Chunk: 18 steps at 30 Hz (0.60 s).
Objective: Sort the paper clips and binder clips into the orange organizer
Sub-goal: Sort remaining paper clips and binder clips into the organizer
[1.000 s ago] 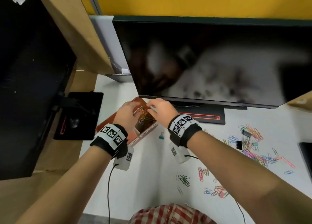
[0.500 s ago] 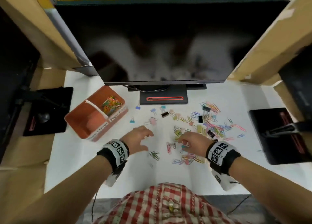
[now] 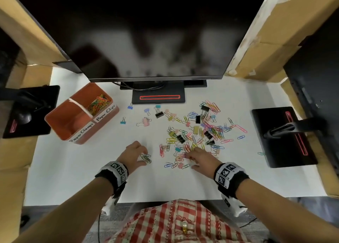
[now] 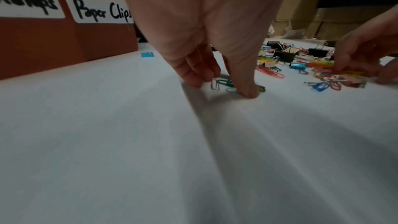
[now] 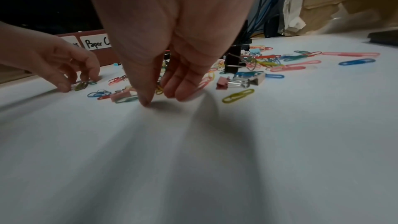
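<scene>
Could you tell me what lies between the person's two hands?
A few loose paper clips, mostly red, lie between the left hand and right hand, seen in the head view.

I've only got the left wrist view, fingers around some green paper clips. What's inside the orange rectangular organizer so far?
Observer: Head view: a heap of coloured wire paper clips lies in the far compartment of the orange rectangular organizer, labelled Paper Clips.
Operator: And the Paper Clamps side?
Observer: That near compartment shows only bare orange floor.
Operator: Other hand holding anything?
Observer: Right wrist view: the right hand has straight fingers, thumb tip on the white table, nothing visibly gripped.
</scene>
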Motion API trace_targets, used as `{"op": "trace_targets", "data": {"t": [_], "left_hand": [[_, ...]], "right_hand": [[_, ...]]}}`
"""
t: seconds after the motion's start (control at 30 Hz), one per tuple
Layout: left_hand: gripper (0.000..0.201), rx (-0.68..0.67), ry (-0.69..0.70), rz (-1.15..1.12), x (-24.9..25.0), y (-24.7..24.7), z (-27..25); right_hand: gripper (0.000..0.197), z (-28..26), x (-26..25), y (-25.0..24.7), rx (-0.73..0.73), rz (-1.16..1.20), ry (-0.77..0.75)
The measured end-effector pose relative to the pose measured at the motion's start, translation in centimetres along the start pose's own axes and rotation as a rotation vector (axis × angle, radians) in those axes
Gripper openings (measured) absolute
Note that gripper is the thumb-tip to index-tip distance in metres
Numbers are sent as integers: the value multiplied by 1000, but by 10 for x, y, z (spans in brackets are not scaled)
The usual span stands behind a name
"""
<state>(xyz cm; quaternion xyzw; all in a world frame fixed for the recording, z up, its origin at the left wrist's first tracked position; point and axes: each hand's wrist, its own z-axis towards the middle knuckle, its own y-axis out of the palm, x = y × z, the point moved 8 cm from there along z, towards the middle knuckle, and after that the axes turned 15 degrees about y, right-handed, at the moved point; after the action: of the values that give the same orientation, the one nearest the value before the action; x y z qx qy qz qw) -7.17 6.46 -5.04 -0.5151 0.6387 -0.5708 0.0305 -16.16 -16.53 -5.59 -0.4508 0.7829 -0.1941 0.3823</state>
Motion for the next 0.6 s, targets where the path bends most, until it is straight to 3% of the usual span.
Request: {"op": "trace_targets", "data": {"t": [0.1, 0.27, 0.37, 0.6], "left_hand": [[25, 22, -25, -1, 3, -2, 10], [41, 23, -33, -37, -3, -6, 15], [37, 2, 23, -12, 2, -4, 17], [19, -14, 43, 38, 10, 1, 28]], "right_hand": [[45, 11, -11, -10, 59, 69, -10], [47, 17, -11, -29, 242, -29, 13], [53, 21, -12, -26, 253, -33, 57], [19, 36, -22, -27, 276, 37, 76]]}}
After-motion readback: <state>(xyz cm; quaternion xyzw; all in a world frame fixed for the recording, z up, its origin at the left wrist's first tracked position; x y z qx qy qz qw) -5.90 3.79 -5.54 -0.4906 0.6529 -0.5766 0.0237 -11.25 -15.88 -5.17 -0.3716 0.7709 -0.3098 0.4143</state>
